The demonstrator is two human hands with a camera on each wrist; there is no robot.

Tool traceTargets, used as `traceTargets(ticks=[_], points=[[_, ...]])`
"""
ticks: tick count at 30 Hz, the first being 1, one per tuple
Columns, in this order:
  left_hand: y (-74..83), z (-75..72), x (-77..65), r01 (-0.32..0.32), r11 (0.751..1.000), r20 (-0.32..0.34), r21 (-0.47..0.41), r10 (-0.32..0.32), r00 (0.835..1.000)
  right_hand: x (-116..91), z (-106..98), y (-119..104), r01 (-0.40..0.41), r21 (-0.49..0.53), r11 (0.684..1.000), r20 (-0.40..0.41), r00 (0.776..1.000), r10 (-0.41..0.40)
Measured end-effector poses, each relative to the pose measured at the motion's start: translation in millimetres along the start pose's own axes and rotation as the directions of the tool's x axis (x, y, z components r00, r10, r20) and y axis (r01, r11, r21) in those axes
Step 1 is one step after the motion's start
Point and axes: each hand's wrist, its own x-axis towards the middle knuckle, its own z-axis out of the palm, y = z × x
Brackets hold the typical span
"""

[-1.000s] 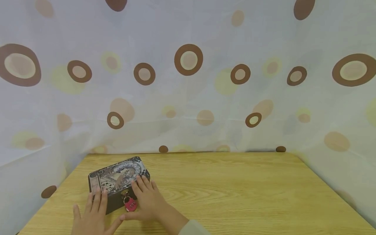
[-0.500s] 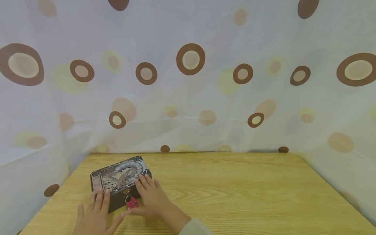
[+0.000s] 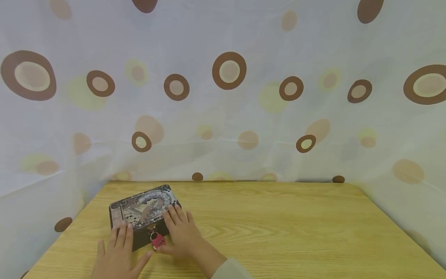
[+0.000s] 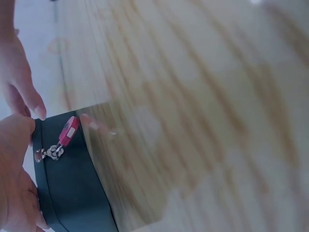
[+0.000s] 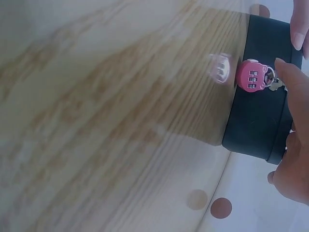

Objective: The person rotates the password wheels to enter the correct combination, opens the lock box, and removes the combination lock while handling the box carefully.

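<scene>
While left hand (image 3: 116,251) and right hand (image 3: 185,235) rest straight-fingered on lidded box (image 3: 143,211), gripping nothing, uneven pressure could skew it, swinging pink padlock (image 3: 158,241).

left grip (image 3: 116,254) / right grip (image 3: 184,234) | thumb tips (image 3: 145,259) parted slightly, previously meeting | head view turned slightly left

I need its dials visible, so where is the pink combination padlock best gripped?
Probably by the side edges of the pink combination padlock, coming from the front: it hangs on the dark box, dials facing outward, so a side pinch should leave them uncovered.
</scene>
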Motion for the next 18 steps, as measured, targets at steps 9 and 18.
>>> traceTargets(ticks=[9,18], points=[[2.2,-0.9,0.7,-0.017,1.000,-0.038,0.019,0.018,0.999,-0.8,0.0,1.9,0.009,-0.007,1.000,-0.037,0.999,-0.010],[5.0,-2.1,1.2,-0.035,0.999,-0.039,0.028,0.036,0.999,-3.8,2.4,5.0,0.022,-0.011,1.000,-0.050,0.999,-0.022]])
